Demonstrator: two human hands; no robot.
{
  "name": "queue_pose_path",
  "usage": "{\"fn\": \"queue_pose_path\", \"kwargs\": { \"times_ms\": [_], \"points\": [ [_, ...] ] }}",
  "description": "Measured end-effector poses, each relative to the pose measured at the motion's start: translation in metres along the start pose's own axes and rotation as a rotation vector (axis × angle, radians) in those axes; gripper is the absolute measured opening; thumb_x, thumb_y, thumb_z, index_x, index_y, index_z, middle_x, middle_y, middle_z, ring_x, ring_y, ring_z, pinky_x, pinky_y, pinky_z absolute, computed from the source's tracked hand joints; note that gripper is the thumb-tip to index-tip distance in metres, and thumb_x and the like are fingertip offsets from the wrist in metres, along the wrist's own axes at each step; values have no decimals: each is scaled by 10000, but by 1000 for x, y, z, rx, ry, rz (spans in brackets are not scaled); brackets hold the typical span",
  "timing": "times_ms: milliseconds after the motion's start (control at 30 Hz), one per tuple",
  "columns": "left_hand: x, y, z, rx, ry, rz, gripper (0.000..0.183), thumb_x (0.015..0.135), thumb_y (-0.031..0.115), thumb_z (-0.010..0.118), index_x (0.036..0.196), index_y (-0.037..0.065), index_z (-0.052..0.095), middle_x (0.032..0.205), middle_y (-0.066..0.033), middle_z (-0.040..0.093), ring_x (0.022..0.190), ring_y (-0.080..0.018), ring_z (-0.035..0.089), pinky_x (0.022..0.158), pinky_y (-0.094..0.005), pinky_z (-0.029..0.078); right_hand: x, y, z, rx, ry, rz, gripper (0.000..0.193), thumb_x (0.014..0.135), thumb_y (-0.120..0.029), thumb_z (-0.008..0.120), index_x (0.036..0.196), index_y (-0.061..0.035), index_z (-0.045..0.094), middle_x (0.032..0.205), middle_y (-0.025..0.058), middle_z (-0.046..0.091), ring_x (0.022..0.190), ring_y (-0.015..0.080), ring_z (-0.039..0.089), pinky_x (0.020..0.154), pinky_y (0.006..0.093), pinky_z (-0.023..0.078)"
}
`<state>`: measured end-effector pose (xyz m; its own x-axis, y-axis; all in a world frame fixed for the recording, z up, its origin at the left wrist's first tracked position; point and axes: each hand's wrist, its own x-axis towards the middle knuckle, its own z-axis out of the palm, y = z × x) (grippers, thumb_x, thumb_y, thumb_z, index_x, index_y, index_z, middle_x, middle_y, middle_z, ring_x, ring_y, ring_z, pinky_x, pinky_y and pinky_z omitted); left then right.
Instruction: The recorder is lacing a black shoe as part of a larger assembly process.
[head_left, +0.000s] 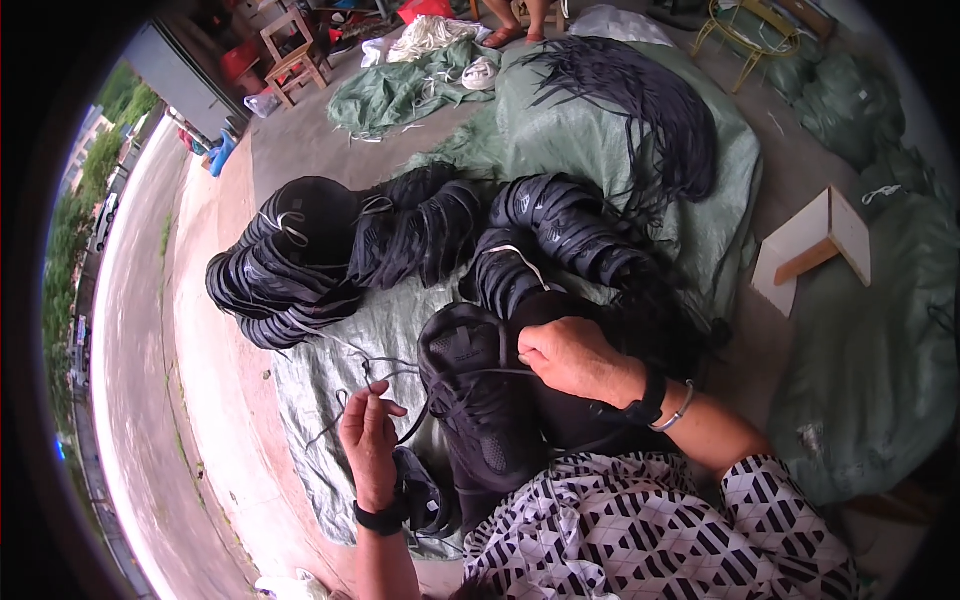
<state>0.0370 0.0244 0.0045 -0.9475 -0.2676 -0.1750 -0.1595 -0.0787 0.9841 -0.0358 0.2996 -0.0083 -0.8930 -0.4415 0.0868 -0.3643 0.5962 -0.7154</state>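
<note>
Dark lace (500, 371) in right hand (578, 358), seemingly left hand (369, 445) too; black upper (480, 435) beneath

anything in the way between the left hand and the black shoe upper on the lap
Nothing bulky visible; only dark lace crosses the gap between the left hand and the black shoe upper.

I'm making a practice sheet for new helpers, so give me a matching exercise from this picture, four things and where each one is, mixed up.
Things:
1. Dark shoe
2. Bundle of dark strips
3. Silver bracelet
4. Wooden chair

Places:
A. Around the wrist of the right hand
B. At the upper left of the picture
C. Between the left hand and the right hand
D. On the green sheet

Pairs: 1-C, 2-D, 3-A, 4-B
</note>
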Motion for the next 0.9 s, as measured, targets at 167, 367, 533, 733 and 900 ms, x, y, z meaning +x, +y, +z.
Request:
{"fn": "queue_pose_path", "kwargs": {
  "times_ms": [167, 367, 533, 733, 900],
  "points": [
    [-6, -7, 12, 69, -32, 39, 190, 977, 209, 475, 1000, 60, 591, 923, -31, 656, 491, -2, 345, 440, -155, 271, 3, 2, -1, 23, 23, -50, 86, 809, -114, 580, 753, -63, 620, 688, 130, 622, 658, 315, 625, 592, 390, 484],
    [-8, -12, 18, 35, -137, -62, 200, 981, 213, 462, 993, 59, 590, 907, 2, 633, 520, 3, 344, 462, -154, 267, -1, 5, 0, 76, 57, -53, 56, 806, -112, 614, 806, -68, 648, 709, 125, 635, 674, 291, 637, 598, 352, 497],
    [-7, -18, 23, 69, -78, -81, 200, 981, 197, 459, 995, 54, 598, 818, 38, 588, 530, 10, 333, 465, -154, 253, -1, -2, 8, 71, 156, -120, 28, 802, -83, 625, 795, -56, 619, 714, 112, 636, 675, 280, 639, 589, 350, 498],
    [-7, -24, 16, 42, -130, -144, 218, 982, 213, 454, 1007, 51, 598, 775, 23, 596, 506, 0, 329, 454, -160, 250, 8, -4, 4, -325, 202, -379, 83, 739, -77, 651, 782, -110, 588, 732, 8, 533, 699, 205, 553, 695, 347, 423],
    [-8, -21, 11, -37, -155, -195, 208, 975, 210, 468, 1000, 47, 593, 744, 4, 604, 508, -4, 328, 464, -158, 242, 29, -3, -12, -304, -53, -523, 71, 758, -108, 613, 803, -104, 558, 671, 11, 567, 723, 199, 575, 720, 356, 382]
  ]
}}
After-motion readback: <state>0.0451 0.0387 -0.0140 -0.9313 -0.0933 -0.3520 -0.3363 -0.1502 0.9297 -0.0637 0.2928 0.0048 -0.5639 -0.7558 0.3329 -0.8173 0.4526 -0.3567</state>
